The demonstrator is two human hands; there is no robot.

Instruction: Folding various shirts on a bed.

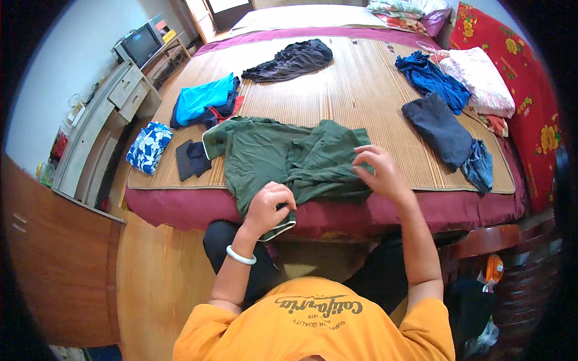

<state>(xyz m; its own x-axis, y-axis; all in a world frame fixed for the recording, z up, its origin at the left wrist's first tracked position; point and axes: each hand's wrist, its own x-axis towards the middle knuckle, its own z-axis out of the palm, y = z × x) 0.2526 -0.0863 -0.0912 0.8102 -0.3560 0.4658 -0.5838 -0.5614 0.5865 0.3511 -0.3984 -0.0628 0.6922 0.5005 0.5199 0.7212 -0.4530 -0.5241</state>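
Head view: bed (337,210) fills the middle of the frame, covered by a woven bamboo mat (361,96) over a maroon sheet whose near edge hangs toward the person.

Dark green garment (283,159) lies crumpled at the near edge of the mat, one white-trimmed hem drooping over the bed front. Left hand (269,207) is clenched on that drooping hem, just past the mattress edge. Right hand (380,171) pinches the garment's right side, fingers curled on the fabric, resting on the mat.

Judgement on the step: the cloth looks bunched in the middle, so drawing the two gripped points apart and sliding the garment farther onto the mat should flatten it best; lifting the hanging hem first would stop it dragging on the bed edge.

Room, largest to smallest: bare mat behind the garment, toward the black garment (292,60), gives the widest free patch. To the right, a dark grey folded piece (438,129) and a blue garment (432,78) sit well apart from the right hand. To the left, a turquoise garment (201,99) and a small black piece (191,159) lie near the green collar; the margin is tighter on this side. A blue-and-white floral item (147,147) sits at the mat's left corner. White bangle (239,257) on the left wrist, clear of the cloth.
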